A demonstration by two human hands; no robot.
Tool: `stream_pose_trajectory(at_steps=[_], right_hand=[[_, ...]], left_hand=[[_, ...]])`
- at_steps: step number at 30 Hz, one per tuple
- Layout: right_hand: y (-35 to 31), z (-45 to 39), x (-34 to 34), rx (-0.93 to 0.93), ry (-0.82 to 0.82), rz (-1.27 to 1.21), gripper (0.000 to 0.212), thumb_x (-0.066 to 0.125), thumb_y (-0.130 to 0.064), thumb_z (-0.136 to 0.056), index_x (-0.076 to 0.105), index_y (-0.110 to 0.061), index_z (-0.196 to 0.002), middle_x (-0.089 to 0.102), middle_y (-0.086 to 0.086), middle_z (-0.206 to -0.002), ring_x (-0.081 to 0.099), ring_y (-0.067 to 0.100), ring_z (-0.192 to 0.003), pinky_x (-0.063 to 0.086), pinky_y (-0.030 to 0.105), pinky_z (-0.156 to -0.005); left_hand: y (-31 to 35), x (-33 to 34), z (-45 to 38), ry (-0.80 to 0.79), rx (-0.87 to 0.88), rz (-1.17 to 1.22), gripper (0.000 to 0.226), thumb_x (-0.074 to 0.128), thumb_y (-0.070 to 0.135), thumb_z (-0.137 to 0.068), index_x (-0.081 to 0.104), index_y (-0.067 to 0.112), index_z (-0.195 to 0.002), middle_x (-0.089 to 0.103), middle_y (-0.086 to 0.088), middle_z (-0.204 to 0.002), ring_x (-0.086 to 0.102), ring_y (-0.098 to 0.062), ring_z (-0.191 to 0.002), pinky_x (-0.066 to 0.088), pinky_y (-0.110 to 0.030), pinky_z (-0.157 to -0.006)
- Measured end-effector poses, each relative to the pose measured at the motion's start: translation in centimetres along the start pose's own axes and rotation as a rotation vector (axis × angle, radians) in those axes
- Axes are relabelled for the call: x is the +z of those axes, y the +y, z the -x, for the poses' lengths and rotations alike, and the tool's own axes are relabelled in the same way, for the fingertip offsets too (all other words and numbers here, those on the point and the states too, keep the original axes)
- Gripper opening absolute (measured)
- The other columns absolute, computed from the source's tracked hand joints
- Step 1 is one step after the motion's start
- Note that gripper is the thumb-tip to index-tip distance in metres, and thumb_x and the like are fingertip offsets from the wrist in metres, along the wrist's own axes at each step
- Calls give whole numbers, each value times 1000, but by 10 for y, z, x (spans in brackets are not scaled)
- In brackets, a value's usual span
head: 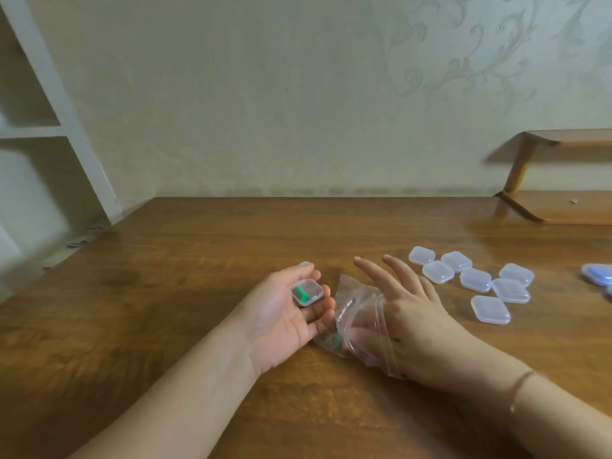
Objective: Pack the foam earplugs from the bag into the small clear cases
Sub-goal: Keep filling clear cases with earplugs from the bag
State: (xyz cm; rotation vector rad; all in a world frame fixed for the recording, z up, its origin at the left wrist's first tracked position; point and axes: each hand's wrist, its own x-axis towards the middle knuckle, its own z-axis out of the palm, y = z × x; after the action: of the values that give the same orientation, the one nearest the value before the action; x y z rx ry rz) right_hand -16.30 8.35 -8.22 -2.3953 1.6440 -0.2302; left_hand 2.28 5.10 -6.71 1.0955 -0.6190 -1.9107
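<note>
- Left hand (281, 313) is palm up, fingers curled loosely around one small clear case (307, 292). There's a green earplug (300, 294) inside it, and the lid looks down, though I can't tell if it's snapped.
- Right hand (414, 313) is partly inside the bag (359, 321). The index and middle fingers (374, 276) stick out straight and spread, gripping nothing. The fingers inside show only blurry through the plastic, so I can't tell whether they've pinched anything.
- The bag lies crumpled on the table (198, 260), just beside the left fingertips. Through the plastic I can make out another green earplug (338, 341) and something pinkish next to it.
- Off to the right, well apart from the hands, sits a cluster of empty cases (473, 279), all looking closed.
- My guess on the step: one case is filled and the right hand is fishing for more plugs.
- Next move probably calls for pinching a plug through that floppy bag mouth without dragging the whole bag along, and the left hand has to park the filled case and grab an empty one.
</note>
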Motion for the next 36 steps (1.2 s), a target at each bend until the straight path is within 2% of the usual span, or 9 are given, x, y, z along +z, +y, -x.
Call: stream_pose_trajectory(at_steps=[5,8,11,15,20,25,31,34,36], right_hand=[[0,-2,0,4,30,-212,14,63,-63,-78,62,-51,-74,6,-30,-155,-8,0,-144,14,49,-119],[7,-2,5,8,110,-342,34,71,-64,-69,73,-39,-92,22,-33,-147,5,-3,-141,30,49,-114],[10,-1,6,16,179,-358,45,70,-70,-62,72,-42,-96,30,-33,-142,15,1,-137,33,52,-110],[10,2,2,92,198,-421,34,77,-61,-63,72,-41,-90,35,-32,-138,22,2,-134,32,51,-110],[17,7,-2,91,213,-199,17,72,-58,-71,62,-52,-83,35,-32,-137,17,6,-139,25,48,-113],[22,8,-3,77,313,-231,17,71,-57,-64,55,-57,-70,42,-23,-138,23,12,-137,33,54,-106],[14,9,-3,62,220,-204,14,76,-48,-73,62,-47,-72,27,-25,-150,10,7,-142,25,51,-113],[15,10,-2,43,206,-196,30,67,-62,-71,73,-38,-88,25,-30,-148,6,2,-142,20,47,-116],[15,7,1,69,206,-165,28,72,-54,-74,75,-37,-96,26,-31,-146,6,1,-141,19,44,-116]], left_hand=[[0,-1,-1,7,-18,2,38,58,33,-94,60,7,-122,59,-16,-98,59,-25,-84,55,-38,-80],[0,0,1,12,-15,-9,39,58,33,-94,61,7,-122,60,-15,-96,60,-26,-85,55,-42,-85],[1,0,1,16,-17,-17,37,59,34,-94,62,8,-120,60,-16,-96,61,-28,-88,56,-47,-89],[1,-1,1,18,-18,-30,37,59,35,-94,62,9,-121,60,-16,-98,62,-28,-88,55,-50,-90],[1,-2,1,9,-19,-30,38,57,37,-95,61,9,-121,60,-15,-95,61,-28,-88,54,-52,-92],[1,-3,0,14,-14,-38,40,56,39,-94,62,9,-121,60,-16,-95,60,-29,-91,54,-52,-92],[3,-4,0,-32,14,0,39,58,39,-93,64,7,-114,61,-15,-90,61,-26,-79,57,-45,-86],[1,-3,0,-58,17,7,38,59,39,-92,64,6,-112,61,-15,-88,61,-25,-76,58,-45,-80],[-1,-3,-1,-81,7,6,39,59,40,-91,63,6,-110,60,-15,-87,59,-25,-75,56,-45,-83]])
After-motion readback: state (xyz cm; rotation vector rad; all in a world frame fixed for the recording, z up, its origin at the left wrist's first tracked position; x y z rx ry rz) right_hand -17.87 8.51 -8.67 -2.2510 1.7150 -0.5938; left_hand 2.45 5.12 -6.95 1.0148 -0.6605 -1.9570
